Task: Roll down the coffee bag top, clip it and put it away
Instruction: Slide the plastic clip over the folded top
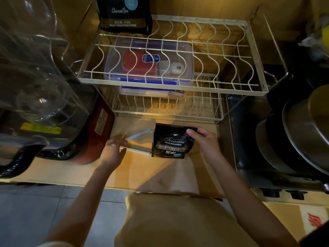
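A small black coffee bag (170, 141) with white "Blue Mountain" lettering stands on the wooden counter (142, 168), its top folded down. My right hand (204, 141) grips the bag's upper right corner. A long light-blue clip (140, 135) lies open in a V on the counter just left of the bag. My left hand (114, 150) hovers over the clip's left end, fingers apart and blurred; whether it touches the clip I cannot tell.
A white wire dish rack (170, 82) stands behind, with a clear blue-lidded box (147, 63) under it. A second black coffee bag (124, 15) stands at the back. A glass-jug appliance (39, 86) crowds the left; steel pots (299, 139) sit right.
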Demonstrator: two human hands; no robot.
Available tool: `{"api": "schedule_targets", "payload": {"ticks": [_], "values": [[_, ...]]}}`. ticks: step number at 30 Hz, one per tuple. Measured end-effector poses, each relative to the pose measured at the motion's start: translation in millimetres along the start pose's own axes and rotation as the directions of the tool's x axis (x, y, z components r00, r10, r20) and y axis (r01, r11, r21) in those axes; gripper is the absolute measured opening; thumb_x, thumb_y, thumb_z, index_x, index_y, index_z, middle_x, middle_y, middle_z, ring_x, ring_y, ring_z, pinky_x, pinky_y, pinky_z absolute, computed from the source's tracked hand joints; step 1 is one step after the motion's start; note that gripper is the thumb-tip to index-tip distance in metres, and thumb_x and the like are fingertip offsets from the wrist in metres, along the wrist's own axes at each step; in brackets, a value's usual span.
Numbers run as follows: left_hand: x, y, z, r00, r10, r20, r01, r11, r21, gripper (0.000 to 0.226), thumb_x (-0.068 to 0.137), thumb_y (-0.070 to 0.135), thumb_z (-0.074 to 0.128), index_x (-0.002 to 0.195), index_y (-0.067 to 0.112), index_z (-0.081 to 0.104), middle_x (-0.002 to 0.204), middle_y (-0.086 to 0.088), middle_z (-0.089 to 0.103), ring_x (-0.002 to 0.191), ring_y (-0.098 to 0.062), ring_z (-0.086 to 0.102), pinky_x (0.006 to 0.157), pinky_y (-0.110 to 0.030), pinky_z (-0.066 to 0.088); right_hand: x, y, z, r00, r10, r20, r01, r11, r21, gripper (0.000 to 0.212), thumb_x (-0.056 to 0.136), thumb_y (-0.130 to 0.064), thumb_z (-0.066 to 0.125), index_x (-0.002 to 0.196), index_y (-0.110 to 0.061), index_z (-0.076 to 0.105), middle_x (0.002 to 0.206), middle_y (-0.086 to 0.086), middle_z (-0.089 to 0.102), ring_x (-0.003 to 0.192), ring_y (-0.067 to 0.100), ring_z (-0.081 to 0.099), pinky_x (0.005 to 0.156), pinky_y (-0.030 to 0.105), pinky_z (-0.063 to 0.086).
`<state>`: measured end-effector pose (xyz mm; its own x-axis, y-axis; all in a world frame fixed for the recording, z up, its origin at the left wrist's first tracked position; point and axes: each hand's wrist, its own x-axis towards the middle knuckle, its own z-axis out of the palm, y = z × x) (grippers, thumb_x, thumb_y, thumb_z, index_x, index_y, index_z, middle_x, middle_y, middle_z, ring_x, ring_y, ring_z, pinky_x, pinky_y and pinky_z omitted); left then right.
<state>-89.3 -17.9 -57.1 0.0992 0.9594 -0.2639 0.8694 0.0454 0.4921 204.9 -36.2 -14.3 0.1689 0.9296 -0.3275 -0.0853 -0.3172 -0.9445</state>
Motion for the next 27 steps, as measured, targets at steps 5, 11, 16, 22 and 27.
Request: {"api": "schedule_targets", "payload": {"ticks": [5, 11, 16, 22, 27], "values": [[-6, -19, 16, 0.993, -0.112, -0.029, 0.112, 0.994, 0.001, 0.032, 0.078, -0.008, 0.058, 0.109, -0.005, 0.059, 0.132, -0.026, 0.049, 0.119, -0.043, 0.046, 0.100, -0.047, 0.039, -1, 0, 0, 1.000, 0.001, 0.007, -0.001, 1.000, 0.014, 0.016, 0.080, -0.009, 0.065, 0.081, -0.023, 0.070, 0.068, -0.016, 0.074, 0.068, -0.003, 0.068, 0.057, 0.009, 0.052], [-13, -23, 23, 0.966, -0.220, -0.134, 0.178, 0.947, -0.269, 0.016, 0.080, -0.006, 0.059, 0.095, -0.010, 0.063, 0.109, -0.029, 0.061, 0.100, -0.038, 0.058, 0.083, -0.036, 0.044, -3, 0, -1, 1.000, 0.013, 0.012, -0.013, 1.000, 0.008, 0.017, 0.081, -0.010, 0.065, 0.080, -0.026, 0.071, 0.070, -0.018, 0.075, 0.069, -0.005, 0.067, 0.057, 0.007, 0.051], [-29, -8, 0, 0.961, -0.276, 0.023, 0.205, 0.651, -0.731, 0.018, 0.087, 0.006, 0.055, 0.102, -0.002, 0.059, 0.096, -0.013, 0.055, 0.089, -0.024, 0.048, 0.082, -0.023, 0.041, -5, 1, -2, 1.000, 0.014, 0.013, -0.014, 1.000, 0.009, 0.020, 0.081, -0.010, 0.064, 0.078, -0.028, 0.072, 0.070, -0.018, 0.074, 0.069, -0.006, 0.067, 0.057, 0.007, 0.050], [-24, 44, -37, 0.999, 0.010, -0.043, -0.034, 0.797, -0.603, 0.009, 0.086, 0.004, 0.055, 0.092, 0.007, 0.061, 0.106, -0.001, 0.058, 0.090, -0.001, 0.054, 0.081, -0.014, 0.040, -4, -1, 0, 1.000, -0.018, 0.009, 0.018, 1.000, -0.003, 0.021, 0.081, -0.005, 0.064, 0.079, -0.025, 0.071, 0.066, -0.018, 0.073, 0.066, -0.007, 0.066, 0.059, 0.006, 0.051], [-8, 82, -44, 0.973, 0.215, -0.088, -0.232, 0.901, -0.367, 0.013, 0.084, 0.005, 0.058, 0.095, 0.009, 0.064, 0.106, 0.003, 0.059, 0.094, -0.012, 0.056, 0.078, -0.009, 0.042, -5, -2, 0, 1.000, 0.003, 0.015, -0.003, 1.000, -0.025, 0.018, 0.080, -0.005, 0.065, 0.079, -0.022, 0.072, 0.064, -0.015, 0.073, 0.065, -0.005, 0.066, 0.062, 0.009, 0.053]]}}
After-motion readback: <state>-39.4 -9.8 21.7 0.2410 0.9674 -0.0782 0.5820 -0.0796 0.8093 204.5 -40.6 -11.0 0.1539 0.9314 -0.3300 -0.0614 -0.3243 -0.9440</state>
